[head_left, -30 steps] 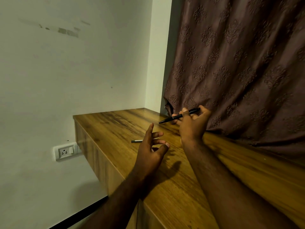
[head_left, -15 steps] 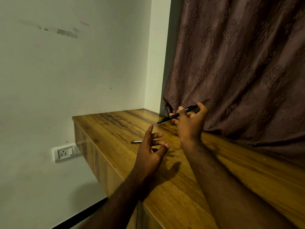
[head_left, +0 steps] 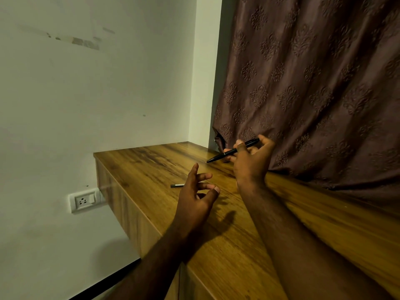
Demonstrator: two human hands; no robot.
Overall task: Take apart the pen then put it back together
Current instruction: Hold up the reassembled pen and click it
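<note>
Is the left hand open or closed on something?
Open. The left hand hovers above the wooden counter with fingers spread, gripping nothing; a small dark part lies just beyond it.

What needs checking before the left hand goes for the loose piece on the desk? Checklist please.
1. Right hand has a firm hold on the black pen: ok, fingers wrapped around its barrel, tip pointing left and down.
2. Left hand free: ok, open, fingers spread, holding nothing.
3. Loose piece reachable: ok, it lies flat on the wooden desk just left of the left hand's fingers.
4. What the piece is: cannot tell, too small and partly hidden.
5. Pen in hand complete: cannot tell.
6. Curtain clear of pen: cannot tell, close behind it.
</note>
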